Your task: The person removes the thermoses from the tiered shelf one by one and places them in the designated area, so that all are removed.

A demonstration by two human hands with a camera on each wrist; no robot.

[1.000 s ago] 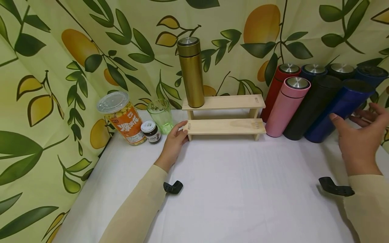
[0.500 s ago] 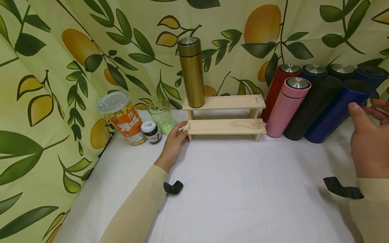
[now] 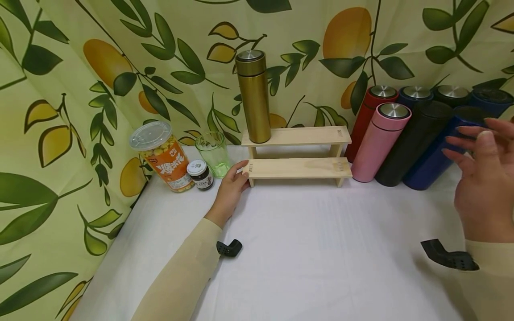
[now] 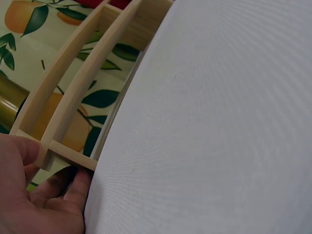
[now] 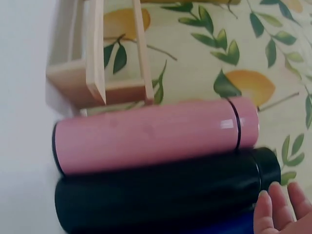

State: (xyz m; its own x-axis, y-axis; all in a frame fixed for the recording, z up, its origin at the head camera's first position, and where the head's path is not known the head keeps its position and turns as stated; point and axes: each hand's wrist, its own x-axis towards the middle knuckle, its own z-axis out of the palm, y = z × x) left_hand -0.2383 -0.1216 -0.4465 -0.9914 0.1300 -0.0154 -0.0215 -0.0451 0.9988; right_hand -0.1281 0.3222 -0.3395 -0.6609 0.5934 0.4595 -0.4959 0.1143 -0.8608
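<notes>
A two-step wooden rack (image 3: pixel 297 167) stands on the white cloth, a gold thermos flask (image 3: pixel 254 102) upright on the left of its upper step. My left hand (image 3: pixel 230 191) grips the left end of the lower step; in the left wrist view the thumb lies along the board's end and the fingers are curled beneath. At the right, my right hand (image 3: pixel 486 187) is raised beside a dark blue flask (image 3: pixel 433 156), fingers spread and holding nothing. It partly covers that flask. The right wrist view has its fingertips near the top of a black flask (image 5: pixel 161 197); contact cannot be told.
Next to the rack's right end is a pink flask (image 3: pixel 381 142), with a red flask (image 3: pixel 363 125) and several dark ones behind. Left of the rack stand a green glass (image 3: pixel 213 154), a small dark jar (image 3: pixel 199 174) and a popcorn tub (image 3: pixel 162 156). A patterned curtain hangs behind.
My right hand has shifted right, then turned over, its fingers now pointing up and left in front of the blue flask. My left hand and the rack have stayed put.
</notes>
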